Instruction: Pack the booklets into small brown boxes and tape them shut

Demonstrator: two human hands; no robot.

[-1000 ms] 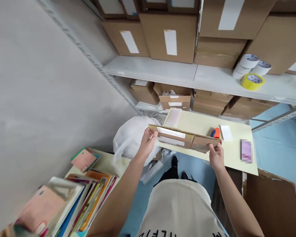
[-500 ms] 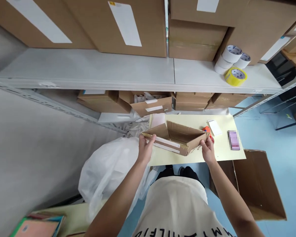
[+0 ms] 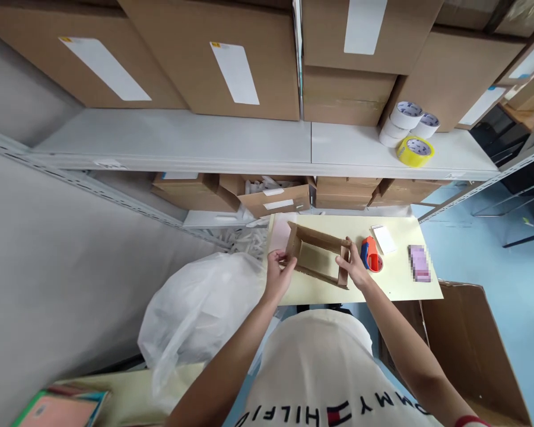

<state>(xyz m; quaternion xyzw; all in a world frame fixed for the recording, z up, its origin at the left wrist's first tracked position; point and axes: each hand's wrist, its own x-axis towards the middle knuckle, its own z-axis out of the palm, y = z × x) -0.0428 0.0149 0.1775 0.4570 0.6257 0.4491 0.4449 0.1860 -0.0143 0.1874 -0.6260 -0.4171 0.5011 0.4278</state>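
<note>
A small brown cardboard box (image 3: 318, 261) stands opened into a rectangle on the pale yellow table (image 3: 404, 284), and I look down through it to the table top. My left hand (image 3: 276, 274) grips its left end flap with fingers closed. At the box's right end, my right hand (image 3: 352, 267) holds the wall with fingers wrapped round it. An orange and blue tape dispenser (image 3: 370, 255) sits just right of my right hand.
A white pad (image 3: 383, 238) and a blurred pink thing (image 3: 419, 263) lie right of the dispenser. Tape rolls (image 3: 410, 133) sit on the grey shelf (image 3: 204, 139) under big cartons. A white plastic bag (image 3: 196, 314) bulges at the left, and an open carton (image 3: 471, 350) stands at the right.
The flat cardboard piece has been pushed open into a rectangular box and set down on the table. Both hands came closer together. The view swung right, away from the books.
</note>
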